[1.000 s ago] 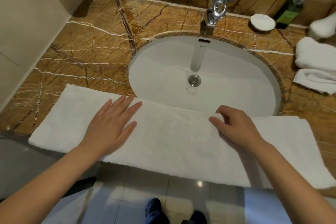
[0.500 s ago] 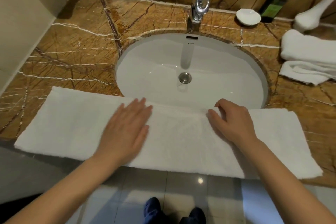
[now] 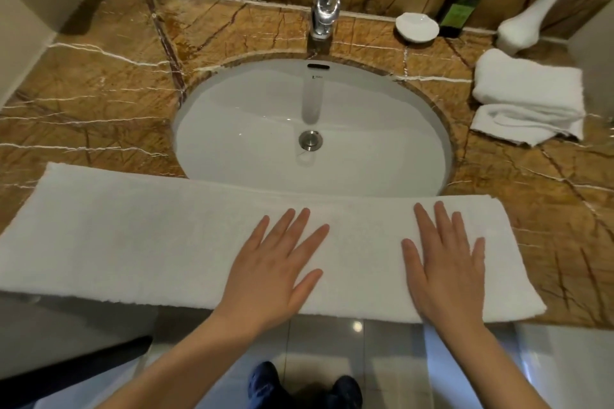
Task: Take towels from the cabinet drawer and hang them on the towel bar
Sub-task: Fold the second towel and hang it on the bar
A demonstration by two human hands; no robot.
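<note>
A long white towel [image 3: 133, 236], folded into a flat strip, lies along the front edge of the brown marble counter [image 3: 99, 93] and covers the near rim of the sink. My left hand [image 3: 275, 269] lies flat on the towel's middle with fingers spread. My right hand [image 3: 445, 266] presses flat on its right part, fingers straight. Two more folded white towels [image 3: 528, 100] are stacked on the counter at the right. No drawer or towel bar is in view.
An oval white sink [image 3: 312, 129] with a chrome tap [image 3: 325, 3] fills the counter's middle. Behind it at the right stand a white dish [image 3: 417, 26], a dark green bottle [image 3: 460, 7] and a white vase [image 3: 528, 23]. A wall closes the left side.
My right hand has let go of the towel's far edge and now lies flat, further right. My left hand has slid right along the towel.
</note>
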